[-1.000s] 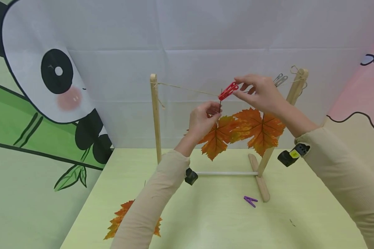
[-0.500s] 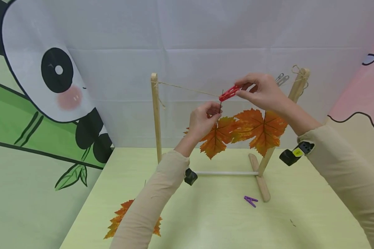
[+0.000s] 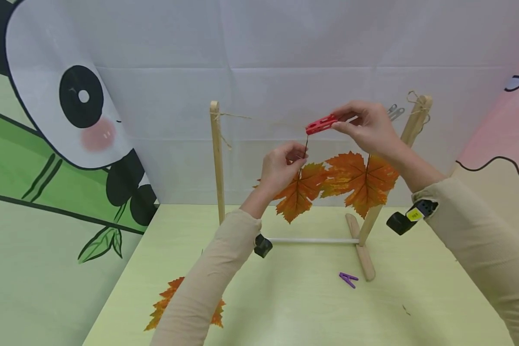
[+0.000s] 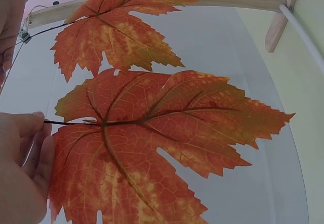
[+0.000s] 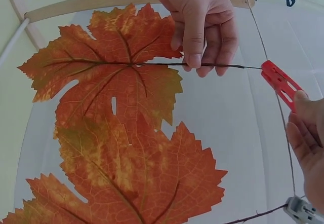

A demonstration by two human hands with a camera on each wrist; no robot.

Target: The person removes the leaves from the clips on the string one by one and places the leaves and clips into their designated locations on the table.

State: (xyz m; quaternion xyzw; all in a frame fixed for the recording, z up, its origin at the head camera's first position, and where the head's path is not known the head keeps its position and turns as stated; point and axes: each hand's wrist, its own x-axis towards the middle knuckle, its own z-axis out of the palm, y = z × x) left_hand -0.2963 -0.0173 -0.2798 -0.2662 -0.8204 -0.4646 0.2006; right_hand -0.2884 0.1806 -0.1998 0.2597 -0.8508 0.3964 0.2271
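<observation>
My left hand (image 3: 281, 166) pinches the dark stem of an orange maple leaf (image 3: 298, 194) between thumb and fingers, and the leaf hangs below it. Up and to the right, my right hand (image 3: 365, 126) pinches the handle end of a red clothespin (image 3: 321, 124). In the right wrist view the clothespin's tip lies at the string (image 5: 259, 34), where the thin end of the stem meets it. A second maple leaf (image 3: 363, 185) hangs on the right, its stem running to a grey clothespin (image 5: 302, 211) on the string.
The string runs between two wooden posts, left (image 3: 217, 163) and right (image 3: 408, 127), joined low down by a white rod (image 3: 313, 240). A purple clothespin (image 3: 348, 279) lies on the table (image 3: 285, 307). Another leaf (image 3: 166, 302) lies partly under my left forearm.
My right hand has shifted slightly right, and the red clothespin has turned flatter. The stem end that stuck up past the clothespin no longer shows above it. My left hand has barely moved.
</observation>
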